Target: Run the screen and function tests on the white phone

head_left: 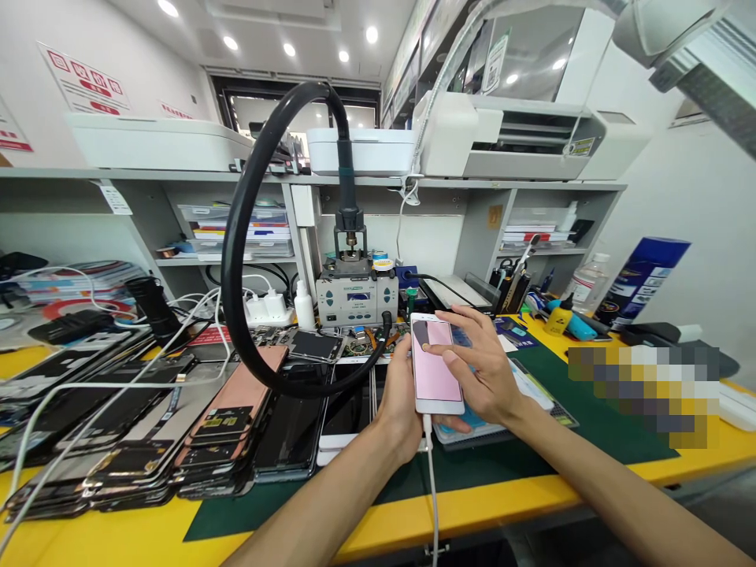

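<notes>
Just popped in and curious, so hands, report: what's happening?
Left hand holding white phone, cable plugged in below. Right hand at screen. Black hose looping up left of phone.

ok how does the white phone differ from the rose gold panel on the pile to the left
The white phone is held in the left hand, while the rose gold panel lies on a stack.
The white phone has a lit pink screen; the rose gold panel shows no lit screen and has a dark patch near its lower end.
A white cable meets the white phone's bottom edge; none appears plugged into the rose gold panel.
Both are slim and oblong.
</notes>
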Demonstrator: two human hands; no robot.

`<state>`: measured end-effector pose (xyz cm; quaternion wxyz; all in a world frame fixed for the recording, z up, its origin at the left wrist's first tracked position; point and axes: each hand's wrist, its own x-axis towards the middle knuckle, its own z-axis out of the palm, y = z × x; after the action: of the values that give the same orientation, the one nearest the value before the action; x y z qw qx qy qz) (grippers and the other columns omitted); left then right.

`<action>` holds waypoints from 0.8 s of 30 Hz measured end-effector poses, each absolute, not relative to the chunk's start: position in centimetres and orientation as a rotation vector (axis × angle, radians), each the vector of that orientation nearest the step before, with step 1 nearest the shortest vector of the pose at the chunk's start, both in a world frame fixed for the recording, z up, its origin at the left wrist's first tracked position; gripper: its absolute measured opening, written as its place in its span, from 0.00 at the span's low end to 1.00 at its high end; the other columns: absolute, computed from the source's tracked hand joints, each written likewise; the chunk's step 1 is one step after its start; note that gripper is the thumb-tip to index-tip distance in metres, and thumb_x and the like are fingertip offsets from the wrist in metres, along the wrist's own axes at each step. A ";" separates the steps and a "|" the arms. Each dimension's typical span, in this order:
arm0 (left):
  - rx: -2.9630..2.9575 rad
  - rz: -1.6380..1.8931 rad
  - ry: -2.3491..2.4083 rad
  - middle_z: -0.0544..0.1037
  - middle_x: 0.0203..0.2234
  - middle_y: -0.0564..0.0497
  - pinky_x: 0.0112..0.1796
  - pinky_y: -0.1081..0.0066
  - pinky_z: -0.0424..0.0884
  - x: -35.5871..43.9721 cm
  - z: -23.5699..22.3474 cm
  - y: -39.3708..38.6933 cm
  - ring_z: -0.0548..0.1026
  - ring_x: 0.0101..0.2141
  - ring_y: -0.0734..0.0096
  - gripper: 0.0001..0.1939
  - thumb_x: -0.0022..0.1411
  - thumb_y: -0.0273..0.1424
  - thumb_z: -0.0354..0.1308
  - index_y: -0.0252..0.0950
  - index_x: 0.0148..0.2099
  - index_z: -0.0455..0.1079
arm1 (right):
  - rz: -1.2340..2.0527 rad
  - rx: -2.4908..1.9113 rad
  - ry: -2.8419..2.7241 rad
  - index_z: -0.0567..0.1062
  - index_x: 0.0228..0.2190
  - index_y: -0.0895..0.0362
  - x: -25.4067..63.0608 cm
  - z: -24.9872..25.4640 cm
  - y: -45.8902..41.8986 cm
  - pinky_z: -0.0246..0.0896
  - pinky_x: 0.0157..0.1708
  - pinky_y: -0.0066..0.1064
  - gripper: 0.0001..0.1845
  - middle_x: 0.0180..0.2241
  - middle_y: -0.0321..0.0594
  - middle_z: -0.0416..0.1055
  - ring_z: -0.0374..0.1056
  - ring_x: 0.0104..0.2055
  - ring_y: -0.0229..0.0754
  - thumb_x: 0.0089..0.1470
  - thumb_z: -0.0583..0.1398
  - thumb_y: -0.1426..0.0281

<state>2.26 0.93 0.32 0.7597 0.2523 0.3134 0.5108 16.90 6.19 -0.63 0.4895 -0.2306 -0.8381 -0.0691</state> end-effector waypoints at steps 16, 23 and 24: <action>0.542 1.116 0.698 0.81 0.32 0.42 0.25 0.66 0.77 2.3 0.3 1.0 0.80 0.29 0.59 0.33 0.68 0.54 0.45 0.34 0.58 0.73 | -0.156 -0.564 -2.046 0.84 0.40 0.53 17.0 -0.7 6.2 0.57 0.61 0.59 0.17 0.59 0.46 0.68 0.56 0.65 0.58 0.62 0.55 0.73; 0.530 1.111 0.671 0.81 0.31 0.43 0.25 0.66 0.77 2.2 0.3 0.9 0.79 0.27 0.61 0.33 0.69 0.53 0.43 0.34 0.56 0.73 | -0.155 -0.548 -2.016 0.85 0.38 0.55 17.1 -0.7 6.4 0.58 0.59 0.59 0.17 0.58 0.49 0.70 0.57 0.64 0.58 0.62 0.55 0.74; 0.531 1.112 0.671 0.81 0.31 0.43 0.24 0.66 0.77 2.2 0.3 0.9 0.79 0.27 0.61 0.33 0.69 0.53 0.43 0.34 0.56 0.73 | -0.155 -0.552 -2.015 0.85 0.38 0.55 17.1 -0.7 6.4 0.58 0.59 0.59 0.17 0.58 0.49 0.70 0.57 0.63 0.58 0.63 0.55 0.74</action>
<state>2.22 0.88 0.30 0.7637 0.2442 0.3088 0.5116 17.06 6.38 -0.68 0.4996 -0.2280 -0.8333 -0.0639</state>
